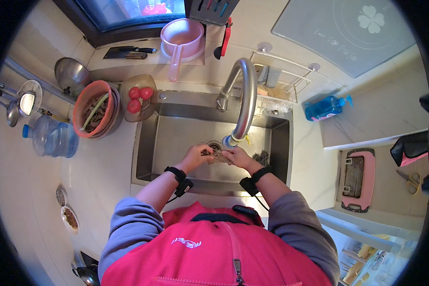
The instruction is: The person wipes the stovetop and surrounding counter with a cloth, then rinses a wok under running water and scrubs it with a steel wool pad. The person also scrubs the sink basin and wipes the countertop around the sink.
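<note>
Over the stainless steel sink [178, 137], my left hand [194, 157] and my right hand [241, 157] both grip a limp, greyish-brown piece of food [219, 156], one at each end. Whether it is mushroom or meat, I cannot tell. The mouth of the curved metal faucet [249, 96] hangs just above my right hand. Behind the food, the sink drain [214, 146] is partly hidden. A dark steel-wool-like scrubber [261, 157] lies on the sink floor, right of my right hand.
A pink basin [78, 118] with brown food and a green stalk stands left of the sink, near a glass dish [148, 108] of red tomatoes [134, 93]. Behind are knives [119, 52] and a pink ladle [182, 34]. A blue soap bottle [323, 108] lies to the right.
</note>
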